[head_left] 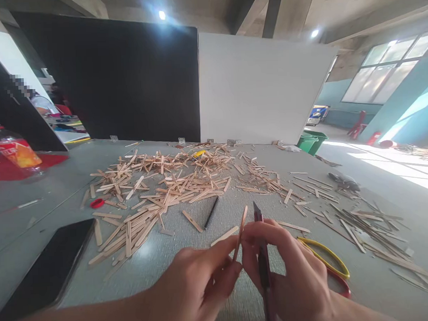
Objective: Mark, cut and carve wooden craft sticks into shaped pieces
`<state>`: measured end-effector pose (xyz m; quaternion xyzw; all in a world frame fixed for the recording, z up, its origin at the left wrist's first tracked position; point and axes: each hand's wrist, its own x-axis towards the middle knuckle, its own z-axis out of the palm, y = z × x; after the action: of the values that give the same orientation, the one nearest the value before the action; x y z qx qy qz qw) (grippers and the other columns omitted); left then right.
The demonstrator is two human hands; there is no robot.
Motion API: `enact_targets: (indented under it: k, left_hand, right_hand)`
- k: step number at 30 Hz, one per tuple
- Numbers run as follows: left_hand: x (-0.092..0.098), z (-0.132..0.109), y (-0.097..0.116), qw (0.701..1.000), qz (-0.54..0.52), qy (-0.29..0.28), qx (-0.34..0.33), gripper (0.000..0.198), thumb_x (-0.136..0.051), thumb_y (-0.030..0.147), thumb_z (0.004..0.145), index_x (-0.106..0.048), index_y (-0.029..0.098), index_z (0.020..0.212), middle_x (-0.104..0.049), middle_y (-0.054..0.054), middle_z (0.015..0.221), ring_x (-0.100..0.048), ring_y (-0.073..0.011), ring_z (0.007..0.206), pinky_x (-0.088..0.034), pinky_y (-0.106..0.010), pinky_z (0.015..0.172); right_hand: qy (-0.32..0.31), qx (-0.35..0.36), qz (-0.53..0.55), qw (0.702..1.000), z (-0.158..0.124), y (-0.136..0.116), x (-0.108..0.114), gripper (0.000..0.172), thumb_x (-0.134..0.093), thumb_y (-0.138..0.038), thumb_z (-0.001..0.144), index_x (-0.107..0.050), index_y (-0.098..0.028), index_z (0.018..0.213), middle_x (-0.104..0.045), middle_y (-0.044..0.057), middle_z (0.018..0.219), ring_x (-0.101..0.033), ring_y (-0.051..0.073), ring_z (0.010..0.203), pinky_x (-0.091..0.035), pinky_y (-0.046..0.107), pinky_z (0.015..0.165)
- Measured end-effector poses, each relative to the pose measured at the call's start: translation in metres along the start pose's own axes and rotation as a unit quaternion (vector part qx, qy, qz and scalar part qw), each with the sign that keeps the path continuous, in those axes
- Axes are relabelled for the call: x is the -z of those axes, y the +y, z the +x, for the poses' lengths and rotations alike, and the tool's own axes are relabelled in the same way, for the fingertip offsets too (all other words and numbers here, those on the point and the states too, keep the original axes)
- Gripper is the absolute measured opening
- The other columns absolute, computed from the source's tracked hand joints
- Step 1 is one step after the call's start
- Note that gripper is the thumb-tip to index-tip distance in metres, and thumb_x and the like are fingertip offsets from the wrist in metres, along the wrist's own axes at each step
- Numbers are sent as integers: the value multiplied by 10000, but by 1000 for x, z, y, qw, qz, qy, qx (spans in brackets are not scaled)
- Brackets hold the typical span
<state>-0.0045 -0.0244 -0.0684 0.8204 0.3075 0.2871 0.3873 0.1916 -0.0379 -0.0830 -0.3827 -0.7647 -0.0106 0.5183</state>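
Observation:
Between the thumb and fingers of my left hand is a thin wooden craft stick, held edge-on and nearly upright. My right hand is wrapped around a dark utility knife, its blade pointing up and away from me. Fingertips of the right hand are close to the stick; whether they touch it I cannot tell. Below the hands, another craft stick lies flat. A black pen-like rod rests just beyond. Scissors with yellow and red handles lie partly hidden behind my right hand.
Loose craft sticks are heaped across the table. A black phone lies at left, near a red ring. An orange drink bottle stands far left. Thin strips spread at right. Black and white panels rise behind.

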Motion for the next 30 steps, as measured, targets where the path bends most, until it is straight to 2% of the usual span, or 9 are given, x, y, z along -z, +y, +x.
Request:
enact_targets:
  k: [4,8,11,15,18,24,27,30]
  left_hand:
    - [4,4,8,994,-69,-28,83,265,-471,391,1072,-646,209,993,-539,50,628,-465,-103,556,-354,-213,519]
    - [2,7,10,959,-230,-28,161,335,-498,480,1055,-626,189,948,-615,25,709,-566,-92,539,-419,-185,494]
    - [1,10,8,935,-312,-31,167,329,-572,492,1023,-625,176,949,-654,0,820,-622,-87,535,-446,-170,462]
    - [3,14,6,914,-366,-50,169,358,-647,531,977,-607,176,952,-661,0,810,-642,-95,534,-476,-156,444]
    - [6,16,6,909,-374,-64,174,377,-675,529,963,-580,167,914,-670,-7,817,-635,-81,523,-493,-150,455]
    - [6,15,6,900,-388,-76,182,416,-687,553,951,-559,161,891,-661,-1,771,-617,-72,492,-504,-145,443]
    - [6,16,7,887,-415,-91,181,409,-691,547,952,-561,164,888,-671,3,724,-638,-81,470,-525,-155,463]
    - [7,17,8,884,-425,-91,174,383,-693,527,957,-610,155,916,-692,-14,762,-640,-83,459,-542,-177,474]
  right_hand:
    - [-9,-33,39,999,-4,2,-3,247,-607,-104,934,-581,-252,1130,-692,-39,762,-670,128,623,-559,226,561]
    - [-30,-52,116,991,-5,4,-6,305,-595,-66,921,-556,-255,1157,-659,-83,686,-625,103,586,-547,204,575]
    - [-46,-47,137,988,-5,4,-7,286,-588,-79,935,-554,-242,1167,-635,-89,641,-597,102,556,-521,213,552]
    - [-49,-55,137,988,-4,2,-7,265,-573,-79,941,-557,-250,1144,-591,-104,594,-570,100,511,-495,220,524]
    - [-54,-47,144,987,-3,2,-6,285,-568,-66,925,-555,-252,1140,-600,-106,603,-553,90,479,-495,209,507]
    - [-51,-32,78,995,-2,4,1,241,-599,-112,945,-582,-251,1142,-699,-26,759,-637,126,570,-556,233,525]
    - [-68,-20,82,994,3,3,5,302,-581,-52,918,-572,-252,1144,-673,-52,716,-618,119,553,-565,231,542]
    - [-67,-30,99,992,7,1,6,382,-562,26,865,-557,-261,1118,-649,-91,671,-593,101,554,-554,201,563]
